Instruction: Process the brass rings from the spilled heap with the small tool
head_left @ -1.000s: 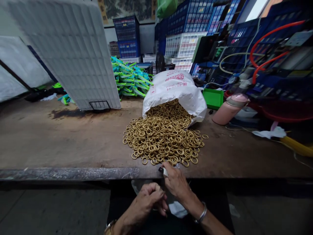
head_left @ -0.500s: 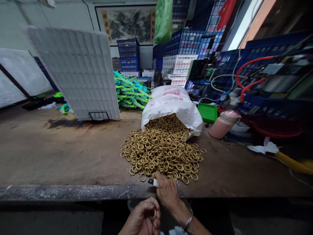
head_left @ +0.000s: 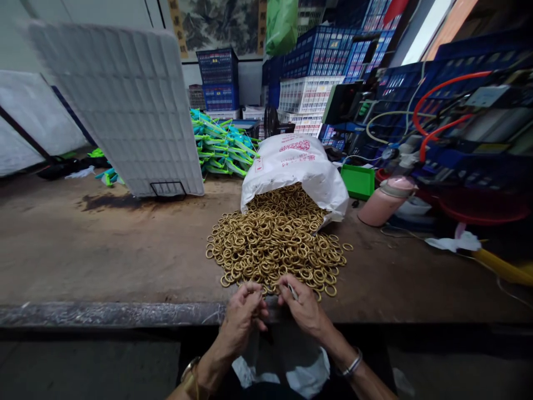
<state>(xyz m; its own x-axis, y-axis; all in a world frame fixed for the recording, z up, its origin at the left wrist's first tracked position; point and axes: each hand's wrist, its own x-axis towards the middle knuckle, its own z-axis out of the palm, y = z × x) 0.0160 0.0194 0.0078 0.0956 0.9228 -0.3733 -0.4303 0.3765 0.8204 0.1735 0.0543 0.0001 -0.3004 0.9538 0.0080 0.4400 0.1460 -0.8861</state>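
A heap of gold-coloured rings (head_left: 266, 244) spills from the mouth of a white sack (head_left: 287, 161) onto the table. At the heap's near edge, my left hand (head_left: 245, 314) is closed, thumb against fingertips; whatever it pinches is too small to make out. My right hand (head_left: 306, 311) is a little apart from it on the right, also closed, with a thin, greyish piece (head_left: 293, 291) showing between its fingers. I cannot tell what that piece is. Below both hands, a pale, crumpled sheet or bag (head_left: 308, 378) lies at my lap.
A ribbed white panel (head_left: 120, 111) stands in a black wire holder on the left. Behind it lie green and blue plastic pieces (head_left: 225, 147). To the right are a green tray (head_left: 358, 182), a pink bottle (head_left: 385, 203) and equipment with orange hoses (head_left: 445, 89). Stacked crates (head_left: 312, 94) fill the back.
My left hand has risen to the table edge; the ring seen in it earlier is not visible. My right hand shifted right, and the black-and-white piece by it is out of sight. The view tilted down.
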